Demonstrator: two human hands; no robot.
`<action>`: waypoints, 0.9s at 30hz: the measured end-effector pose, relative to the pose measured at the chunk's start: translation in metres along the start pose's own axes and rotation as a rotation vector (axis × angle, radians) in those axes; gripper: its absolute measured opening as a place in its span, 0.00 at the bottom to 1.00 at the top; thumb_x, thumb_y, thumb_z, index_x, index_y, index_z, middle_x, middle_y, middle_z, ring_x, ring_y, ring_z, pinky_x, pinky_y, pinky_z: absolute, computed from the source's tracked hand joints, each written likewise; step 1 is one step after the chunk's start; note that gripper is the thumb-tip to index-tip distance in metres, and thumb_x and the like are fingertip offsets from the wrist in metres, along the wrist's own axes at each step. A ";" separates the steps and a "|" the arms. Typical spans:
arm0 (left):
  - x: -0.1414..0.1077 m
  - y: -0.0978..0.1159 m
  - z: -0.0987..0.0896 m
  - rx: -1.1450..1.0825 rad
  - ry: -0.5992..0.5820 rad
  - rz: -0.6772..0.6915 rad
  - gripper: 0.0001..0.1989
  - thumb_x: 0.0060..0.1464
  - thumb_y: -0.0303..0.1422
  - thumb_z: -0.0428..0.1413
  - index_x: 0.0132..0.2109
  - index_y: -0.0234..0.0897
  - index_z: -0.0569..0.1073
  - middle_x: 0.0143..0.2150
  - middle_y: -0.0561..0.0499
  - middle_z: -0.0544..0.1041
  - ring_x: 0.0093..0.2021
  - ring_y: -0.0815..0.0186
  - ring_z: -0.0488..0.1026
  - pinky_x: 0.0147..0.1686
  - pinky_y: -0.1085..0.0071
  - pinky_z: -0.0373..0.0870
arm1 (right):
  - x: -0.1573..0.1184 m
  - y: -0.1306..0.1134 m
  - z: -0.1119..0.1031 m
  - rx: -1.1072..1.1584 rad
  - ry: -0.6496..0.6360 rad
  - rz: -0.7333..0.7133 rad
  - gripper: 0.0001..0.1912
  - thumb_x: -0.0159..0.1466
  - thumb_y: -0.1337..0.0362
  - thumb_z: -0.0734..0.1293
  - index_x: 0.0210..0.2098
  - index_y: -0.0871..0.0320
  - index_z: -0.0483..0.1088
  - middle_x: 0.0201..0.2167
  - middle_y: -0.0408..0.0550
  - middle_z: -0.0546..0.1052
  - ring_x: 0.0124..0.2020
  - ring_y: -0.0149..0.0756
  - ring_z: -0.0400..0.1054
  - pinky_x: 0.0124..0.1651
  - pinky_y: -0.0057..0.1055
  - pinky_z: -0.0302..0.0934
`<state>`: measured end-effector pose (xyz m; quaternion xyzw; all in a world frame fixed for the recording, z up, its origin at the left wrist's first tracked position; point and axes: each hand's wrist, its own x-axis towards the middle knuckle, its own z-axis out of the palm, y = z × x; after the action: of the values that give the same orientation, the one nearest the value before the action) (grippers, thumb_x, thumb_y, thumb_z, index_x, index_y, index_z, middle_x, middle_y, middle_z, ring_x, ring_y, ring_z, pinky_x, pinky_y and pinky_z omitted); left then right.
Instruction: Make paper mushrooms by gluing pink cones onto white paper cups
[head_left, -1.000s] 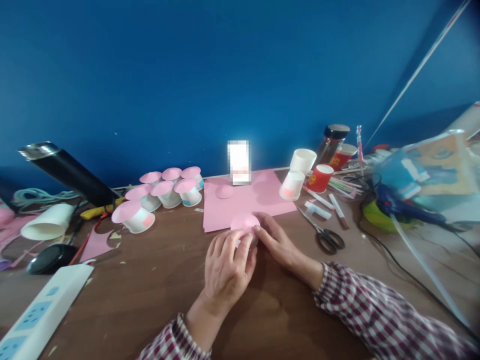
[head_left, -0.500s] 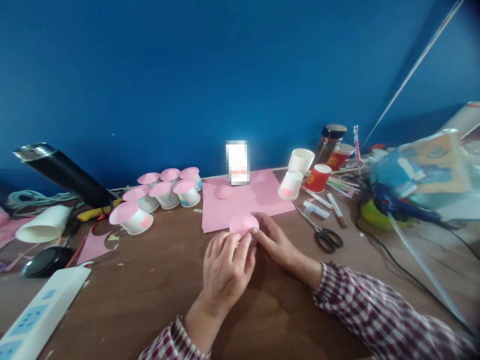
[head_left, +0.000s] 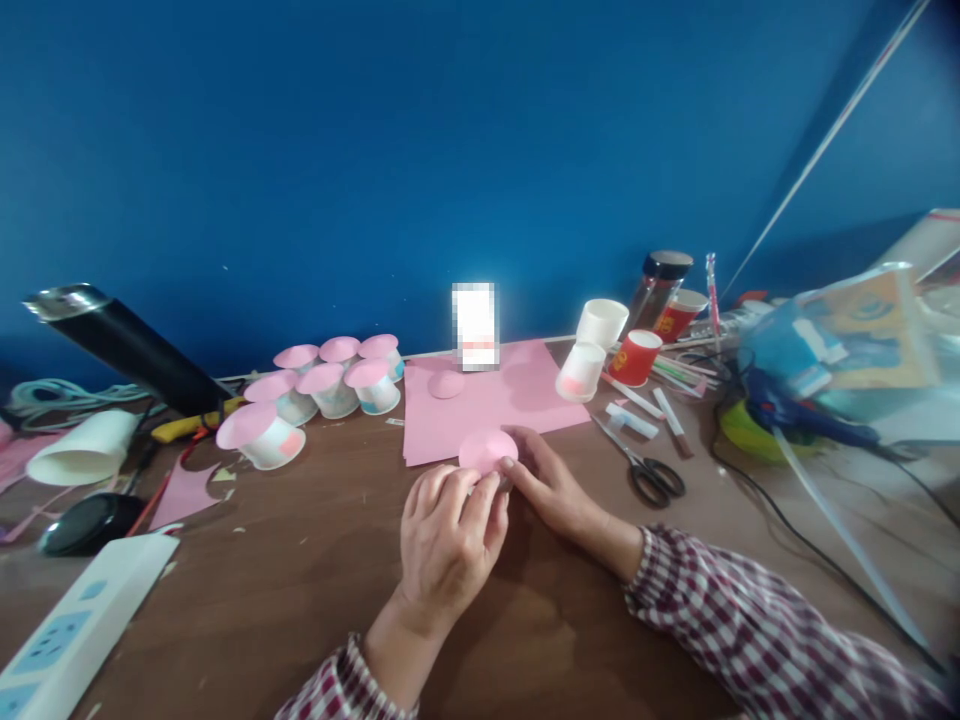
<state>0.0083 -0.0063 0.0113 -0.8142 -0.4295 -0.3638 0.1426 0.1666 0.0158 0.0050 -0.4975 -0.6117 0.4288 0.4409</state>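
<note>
Between my hands is a pink paper disc [head_left: 487, 448], slightly cone-shaped, just in front of the pink sheets [head_left: 517, 400]. My left hand [head_left: 452, 530] curls over its near edge, fingertips pressing there. My right hand [head_left: 551, 485] grips the right side, thumb on top and fingers behind. Whatever is beneath the disc is mostly hidden by my hands. Another pink disc [head_left: 447, 384] lies on the sheets. To the left stand several short white cups [head_left: 279, 445] topped with pink discs.
Scissors [head_left: 652, 478], a red cup [head_left: 637, 357] and white cups [head_left: 580, 371] are on the right, with a blue glue gun [head_left: 810, 420] and its cord beyond. A power strip [head_left: 90, 610], a black flask [head_left: 142, 350] and a large paper cup [head_left: 86, 448] lie left.
My left hand has shifted slightly to the left along the near edge of the disc. My right hand keeps its hold, and the disc stays almost in place.
</note>
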 end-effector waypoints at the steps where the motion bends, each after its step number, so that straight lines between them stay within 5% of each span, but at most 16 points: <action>1: 0.000 0.000 0.000 -0.001 0.000 -0.001 0.11 0.50 0.29 0.58 0.43 0.35 0.75 0.37 0.46 0.76 0.41 0.58 0.70 0.45 0.61 0.67 | 0.000 0.000 0.000 0.001 -0.001 -0.001 0.21 0.64 0.60 0.62 0.55 0.60 0.59 0.48 0.52 0.71 0.47 0.38 0.67 0.50 0.36 0.62; 27: -0.002 -0.001 0.000 0.009 0.013 -0.036 0.12 0.50 0.30 0.59 0.44 0.35 0.75 0.37 0.46 0.76 0.41 0.58 0.70 0.44 0.61 0.66 | 0.001 0.004 0.000 0.008 -0.009 -0.020 0.22 0.64 0.60 0.62 0.55 0.62 0.59 0.44 0.52 0.72 0.46 0.39 0.67 0.50 0.36 0.62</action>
<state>0.0068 -0.0070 0.0096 -0.8032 -0.4447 -0.3698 0.1426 0.1677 0.0171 0.0015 -0.4876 -0.6171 0.4290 0.4443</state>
